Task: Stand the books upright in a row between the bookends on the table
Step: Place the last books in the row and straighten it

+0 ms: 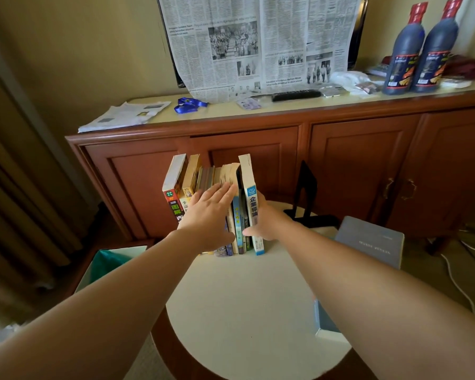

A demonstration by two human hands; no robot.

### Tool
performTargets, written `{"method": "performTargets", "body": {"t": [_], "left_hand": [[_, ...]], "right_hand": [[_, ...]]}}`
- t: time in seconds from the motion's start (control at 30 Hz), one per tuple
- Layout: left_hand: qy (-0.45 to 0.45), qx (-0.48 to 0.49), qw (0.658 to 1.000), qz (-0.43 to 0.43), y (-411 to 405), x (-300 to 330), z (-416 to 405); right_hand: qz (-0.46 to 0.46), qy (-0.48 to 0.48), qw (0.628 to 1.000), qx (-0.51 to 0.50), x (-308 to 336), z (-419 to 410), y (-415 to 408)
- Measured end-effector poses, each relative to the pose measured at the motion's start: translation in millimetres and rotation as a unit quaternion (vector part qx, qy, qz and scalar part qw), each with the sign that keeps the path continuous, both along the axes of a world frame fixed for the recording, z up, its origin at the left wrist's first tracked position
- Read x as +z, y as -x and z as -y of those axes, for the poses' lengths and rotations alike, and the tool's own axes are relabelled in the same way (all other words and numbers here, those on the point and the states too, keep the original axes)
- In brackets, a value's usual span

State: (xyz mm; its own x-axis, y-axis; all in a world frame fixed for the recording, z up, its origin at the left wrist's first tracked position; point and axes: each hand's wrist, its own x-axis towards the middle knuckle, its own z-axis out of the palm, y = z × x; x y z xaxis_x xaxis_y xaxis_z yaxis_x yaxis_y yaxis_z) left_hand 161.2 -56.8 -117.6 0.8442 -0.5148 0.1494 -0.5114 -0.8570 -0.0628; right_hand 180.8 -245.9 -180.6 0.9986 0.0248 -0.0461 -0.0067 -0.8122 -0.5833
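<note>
Worktop (252, 311): a round, cream-topped table with a dark wooden rim, standing in front of a long wooden sideboard (340, 149).
Row of books (203, 179): upright at the far left of the worktop, spines toward the person; the leftmost ones lean a little to the left.
Left hand (207, 215): laid flat against the spines in the middle of the row, fingers (222, 190) straight and together, pressing rather than gripping.
White book (251, 198): the last one on the right end of the row, standing tall with blue and black lettering on its spine.
Right hand (263, 219): wrapped round the white book from its right side, thumb at the front near the spine's lower part, the other fingers hidden behind the cover.
Black bookend (306, 193): on the worktop to the right of the row, well apart from the white book, its upright plate seen nearly edge-on.
Left bookend: hidden behind books and hand, cannot tell.
Grey book (370, 239): lying flat at the right edge of the worktop, just beside the black bookend's base.
Sideboard top: a hanging newspaper (258, 42), two dark bottles (420, 53), a remote control (295, 95), a blue lanyard (189, 105), folded papers (126, 116).
Floor at left: a bin with a green liner (107, 266).
</note>
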Motion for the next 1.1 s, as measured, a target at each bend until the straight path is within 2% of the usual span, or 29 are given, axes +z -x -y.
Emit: {"method": "performTargets", "body": {"t": [0.1,0.17,0.3,0.5,0.6,0.67,0.83,0.9,1.0,1.1], "left_hand": [[-0.009,-0.001,1.000,-0.012,0.5,2.2,-0.1],[-0.013,-0.002,1.000,-0.020,0.4,3.5,-0.3],[-0.011,-0.005,1.000,-0.027,0.2,5.2,-0.3],[0.009,-0.007,1.000,-0.020,0.9,3.9,-0.1],[0.032,0.001,0.999,-0.018,4.2,3.7,1.6],[0.059,0.013,0.998,-0.005,11.7,0.3,5.4],[0.193,0.006,0.978,0.078,48.1,-25.7,21.2],[0.236,0.003,0.971,0.048,61.1,-35.8,35.5],[0.279,0.002,0.958,-0.067,75.1,-47.5,64.1],[0.271,-0.003,0.940,-0.205,89.2,-59.7,96.7]], "right_hand": [[-0.044,0.095,0.994,-0.008,3.7,0.1,-7.5],[-0.043,0.116,0.992,-0.014,3.1,-2.6,-8.4],[-0.015,0.016,1.000,-0.015,-2.4,-3.8,-4.6],[0.012,-0.061,0.998,-0.032,11.4,3.8,20.0],[0.037,-0.061,0.997,-0.038,30.0,12.1,38.8],[0.050,-0.047,0.997,-0.043,40.5,19.7,52.7],[0.064,0.032,0.992,-0.107,36.0,56.1,93.1],[0.073,0.067,0.982,-0.163,22.7,79.5,115.1],[0.090,0.149,0.950,-0.260,5.6,119.8,151.6],[0.046,0.115,0.930,-0.345,-11.6,150.2,178.2]]}}
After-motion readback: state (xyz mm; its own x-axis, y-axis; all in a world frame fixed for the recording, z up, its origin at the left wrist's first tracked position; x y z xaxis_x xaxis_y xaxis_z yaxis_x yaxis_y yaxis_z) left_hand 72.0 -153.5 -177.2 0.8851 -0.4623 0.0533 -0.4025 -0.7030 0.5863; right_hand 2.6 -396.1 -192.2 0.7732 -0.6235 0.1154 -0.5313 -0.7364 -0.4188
